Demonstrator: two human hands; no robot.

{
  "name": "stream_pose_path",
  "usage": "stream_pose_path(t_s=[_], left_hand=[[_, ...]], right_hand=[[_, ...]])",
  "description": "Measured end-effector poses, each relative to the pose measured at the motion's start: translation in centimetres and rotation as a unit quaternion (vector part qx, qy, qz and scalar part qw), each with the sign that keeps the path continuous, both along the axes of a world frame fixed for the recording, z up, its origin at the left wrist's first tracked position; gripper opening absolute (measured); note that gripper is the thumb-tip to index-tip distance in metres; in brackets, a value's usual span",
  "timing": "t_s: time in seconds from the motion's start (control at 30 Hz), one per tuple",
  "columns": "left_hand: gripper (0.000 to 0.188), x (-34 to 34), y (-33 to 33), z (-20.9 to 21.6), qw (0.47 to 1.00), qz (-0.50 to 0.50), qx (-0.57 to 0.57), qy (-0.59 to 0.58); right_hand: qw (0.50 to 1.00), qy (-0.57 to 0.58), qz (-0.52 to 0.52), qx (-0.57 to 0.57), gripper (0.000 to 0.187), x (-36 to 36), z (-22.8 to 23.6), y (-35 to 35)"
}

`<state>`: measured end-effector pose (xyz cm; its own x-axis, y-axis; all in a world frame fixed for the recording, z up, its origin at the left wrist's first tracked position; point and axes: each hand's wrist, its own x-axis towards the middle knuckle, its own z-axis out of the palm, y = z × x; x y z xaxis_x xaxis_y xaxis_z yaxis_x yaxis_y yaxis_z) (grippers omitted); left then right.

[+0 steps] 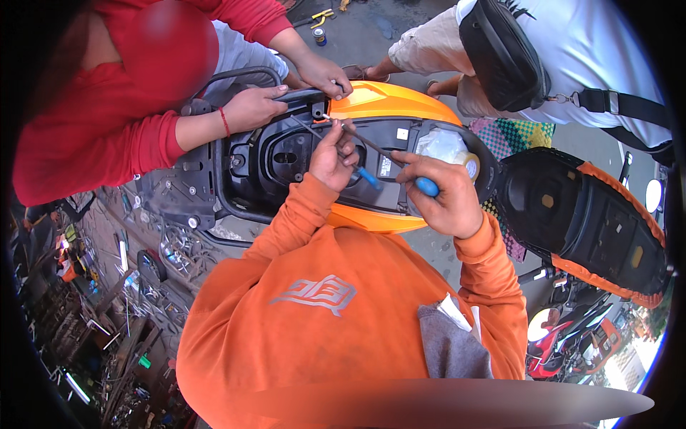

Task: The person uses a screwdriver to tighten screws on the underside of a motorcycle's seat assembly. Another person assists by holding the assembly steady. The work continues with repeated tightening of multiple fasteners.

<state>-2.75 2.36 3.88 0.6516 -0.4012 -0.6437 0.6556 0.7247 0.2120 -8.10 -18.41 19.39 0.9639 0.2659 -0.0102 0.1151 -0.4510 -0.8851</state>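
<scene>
My right hand (446, 193) is closed round the blue handle of a screwdriver (373, 146), whose long shaft points up and left across the scooter's black underseat compartment (286, 161). My left hand (333, 159) holds a second blue-handled screwdriver (368, 179) in its curled fingers. Its thumb and fingertips come together at the shaft of the first one, near its tip. That tip is close to the inner edge of the orange side panel (393, 100); I cannot make out whether a screw is on it.
A person in red (93, 161) has one hand on the panel's end and the other by the black grab rail (239, 71). Another person with a black bag (500, 57) stands opposite. The raised seat (579, 214) is at right. A clear plastic bag (439, 145) and tape roll (471, 166) lie in the compartment.
</scene>
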Motion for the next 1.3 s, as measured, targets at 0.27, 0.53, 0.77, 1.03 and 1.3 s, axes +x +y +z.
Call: stream_pose_path(t_s=[0.27,0.53,0.77,1.03,1.3], left_hand=[[0.025,1.0,0.3,-0.6,0.999,0.036,-0.015,-0.001],[0.025,1.6,1.1,-1.3,0.998,0.049,-0.025,0.019],[0.025,2.2,1.3,-4.8,0.997,0.07,-0.016,0.01],[0.022,1.9,0.8,-6.5,0.994,0.096,-0.003,0.046],[0.023,2.1,-0.5,-5.3,0.985,0.158,-0.075,0.013]], right_hand=[[0.996,-0.027,0.046,-0.068,0.021,4.2,1.2,1.7],[0.987,0.06,0.097,-0.11,0.018,7.9,2.3,2.9],[0.97,0.034,0.148,-0.19,0.025,10.7,1.5,5.8],[0.95,-0.026,0.213,-0.229,0.028,12.6,0.5,7.8],[0.964,0.219,0.131,-0.078,0.022,13.1,-0.3,8.1]])
